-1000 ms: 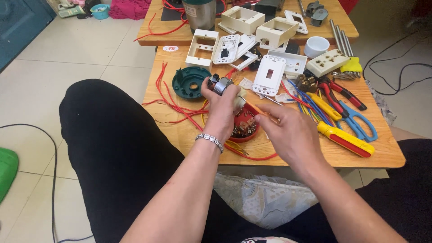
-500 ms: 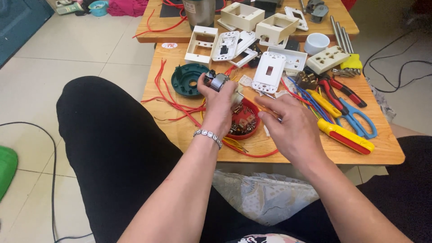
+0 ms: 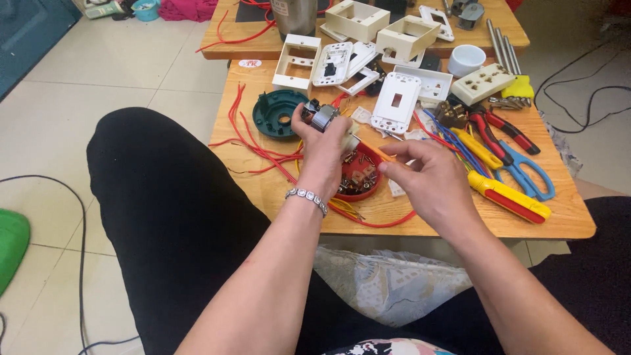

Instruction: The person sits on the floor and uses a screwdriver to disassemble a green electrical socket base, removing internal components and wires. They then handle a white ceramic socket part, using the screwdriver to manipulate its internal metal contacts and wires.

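Pale floor tiles surround a low wooden surface (image 3: 526,227) crowded with electrical parts, seen from above over the person's dark-clothed knees.

Compared with half a second ago, little has changed: the left hand (image 3: 322,148) remains over the middle of the surface, gripping a small metal motor part (image 3: 323,117), and the right hand (image 3: 430,174) has stayed just beside it, nearer the front edge. The view has shifted only slightly.

The left hand is clenched around the motor part, with a beaded bracelet (image 3: 307,197) at the wrist. The right hand's fingers are pinched together; whatever they pinch is too small to make out, though a thin orange piece shows at the fingertips. The left hand covers part of a red dish (image 3: 359,181) holding screws and small fittings, too many and too small to count.

One dark green round cover (image 3: 279,113) lies near the left edge among loose red wires (image 3: 253,141). One white switch plate (image 3: 396,102) lies behind the hands. One pair of blue-handled scissors (image 3: 522,174) and one yellow-and-red screwdriver (image 3: 509,197) lie toward the right front corner, with one pair of red-handled pliers (image 3: 503,128) behind them. One white cup (image 3: 465,59) stands toward the back. Several cream switch boxes sit along the back, partly cut off by the frame's top edge.
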